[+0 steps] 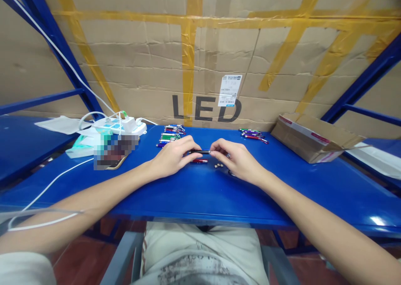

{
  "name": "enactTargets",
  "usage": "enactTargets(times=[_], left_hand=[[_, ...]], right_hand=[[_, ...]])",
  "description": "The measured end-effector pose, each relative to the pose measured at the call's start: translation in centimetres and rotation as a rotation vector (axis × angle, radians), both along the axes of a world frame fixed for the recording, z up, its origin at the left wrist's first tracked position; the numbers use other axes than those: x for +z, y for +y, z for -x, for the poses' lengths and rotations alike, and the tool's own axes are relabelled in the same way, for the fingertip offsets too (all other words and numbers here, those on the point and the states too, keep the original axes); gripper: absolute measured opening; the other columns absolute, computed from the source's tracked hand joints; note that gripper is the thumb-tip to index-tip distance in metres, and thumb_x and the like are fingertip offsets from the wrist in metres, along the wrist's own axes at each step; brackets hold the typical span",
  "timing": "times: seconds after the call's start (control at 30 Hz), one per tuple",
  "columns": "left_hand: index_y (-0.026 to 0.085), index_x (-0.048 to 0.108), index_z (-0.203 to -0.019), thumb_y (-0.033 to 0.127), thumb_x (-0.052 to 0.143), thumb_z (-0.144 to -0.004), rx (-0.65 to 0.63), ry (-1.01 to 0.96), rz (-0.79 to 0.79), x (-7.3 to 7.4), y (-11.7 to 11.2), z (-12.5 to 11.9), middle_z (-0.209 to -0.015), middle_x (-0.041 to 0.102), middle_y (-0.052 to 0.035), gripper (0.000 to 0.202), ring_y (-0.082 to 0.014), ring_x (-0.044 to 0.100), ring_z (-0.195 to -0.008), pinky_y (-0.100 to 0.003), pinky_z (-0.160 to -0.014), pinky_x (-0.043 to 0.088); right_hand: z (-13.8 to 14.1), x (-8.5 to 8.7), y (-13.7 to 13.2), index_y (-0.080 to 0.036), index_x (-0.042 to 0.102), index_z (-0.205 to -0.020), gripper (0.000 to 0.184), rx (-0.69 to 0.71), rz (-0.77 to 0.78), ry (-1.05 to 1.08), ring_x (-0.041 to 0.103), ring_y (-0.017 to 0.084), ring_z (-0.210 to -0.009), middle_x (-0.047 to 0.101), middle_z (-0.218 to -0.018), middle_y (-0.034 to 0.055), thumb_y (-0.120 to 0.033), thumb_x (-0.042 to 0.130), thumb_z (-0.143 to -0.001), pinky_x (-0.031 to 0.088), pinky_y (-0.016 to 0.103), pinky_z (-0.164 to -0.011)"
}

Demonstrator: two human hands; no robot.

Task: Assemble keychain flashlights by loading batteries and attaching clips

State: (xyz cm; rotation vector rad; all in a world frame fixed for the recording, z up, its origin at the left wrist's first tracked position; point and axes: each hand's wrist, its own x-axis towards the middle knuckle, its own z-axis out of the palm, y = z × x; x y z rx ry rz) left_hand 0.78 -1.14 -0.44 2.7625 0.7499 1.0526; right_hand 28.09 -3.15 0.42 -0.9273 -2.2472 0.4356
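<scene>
Both hands meet over the blue table point(200, 193). My left hand point(175, 156) is closed on a small black pen-shaped light point(200, 152), held level just above the table. My right hand point(235, 160) pinches the light's right end with its fingertips. A red light point(199, 161) lies on the table under my left fingers. A few small round button cells point(218, 166) rest beside my right hand.
A pile of coloured small lights point(171, 134) lies behind my left hand, another pile point(253, 134) at the back right. An open cardboard box point(313, 139) sits at right. A white power strip point(120, 125) and cables lie at left. A large cardboard wall point(200, 59) stands behind.
</scene>
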Motion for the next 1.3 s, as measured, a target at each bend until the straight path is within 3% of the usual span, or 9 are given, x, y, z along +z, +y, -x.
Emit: enactTargets(times=[0.33,0.87,0.97,1.07,1.17,1.3], left_hand=[[0.017,0.075,-0.116,0.033,0.064,-0.111,-0.008,-0.02,-0.075,0.1,-0.1,0.0,-0.1,0.07,-0.0067,0.02,-0.0196,0.069,-0.091,-0.031,-0.084,0.055],[0.016,0.077,-0.119,0.031,0.059,-0.114,-0.043,-0.019,-0.069,-0.4,0.1,0.1,-0.103,0.074,-0.0085,0.023,-0.0185,0.071,-0.091,-0.03,-0.086,0.057],[0.017,0.076,-0.117,0.032,0.06,-0.113,-0.039,-0.01,-0.056,-0.3,0.0,0.1,-0.099,0.072,-0.0068,0.023,-0.0182,0.069,-0.089,-0.029,-0.084,0.056],[0.016,0.073,-0.115,0.034,0.061,-0.113,-0.043,0.017,-0.097,-0.3,0.0,0.2,-0.097,0.069,-0.0065,0.022,-0.0186,0.068,-0.088,-0.029,-0.082,0.055],[0.015,0.071,-0.111,0.036,0.059,-0.113,-0.033,0.062,-0.213,-0.3,0.0,0.3,-0.094,0.065,-0.0062,0.024,-0.0187,0.065,-0.084,-0.029,-0.077,0.053],[0.016,0.069,-0.104,0.034,0.054,-0.116,0.002,0.138,-0.415,0.1,-0.2,0.3,-0.089,0.063,-0.0049,0.026,-0.0177,0.061,-0.078,-0.028,-0.071,0.049]], right_hand=[[0.0,0.0,-0.3,-0.023,0.063,-0.106,0.019,0.023,-0.052,-0.039,0.066,0.02,-0.086,0.074,-0.1,0.0048,-0.037,0.053,-0.115,0.048,0.031,-0.081],[-0.1,-0.7,-0.2,-0.022,0.063,-0.113,0.02,0.057,-0.365,-0.163,0.068,0.024,-0.095,0.073,-0.105,0.0106,-0.029,0.044,-0.117,0.051,0.035,-0.085],[0.0,-0.4,-0.3,-0.022,0.064,-0.109,0.019,0.056,-0.212,-0.098,0.068,0.021,-0.091,0.075,-0.103,0.0086,-0.031,0.049,-0.116,0.052,0.034,-0.083],[0.4,-0.2,-0.4,-0.022,0.065,-0.102,0.02,0.058,0.102,0.029,0.067,0.018,-0.078,0.075,-0.091,0.0038,-0.037,0.057,-0.112,0.052,0.031,-0.075],[0.8,0.0,-0.5,-0.021,0.066,-0.098,0.025,0.068,0.421,0.202,0.062,0.014,-0.065,0.073,-0.083,0.0011,-0.045,0.067,-0.105,0.051,0.028,-0.063],[1.2,0.4,-0.6,-0.019,0.068,-0.091,0.032,0.07,0.646,0.336,0.061,0.012,-0.06,0.074,-0.079,0.0023,-0.048,0.079,-0.093,0.047,0.025,-0.055]])
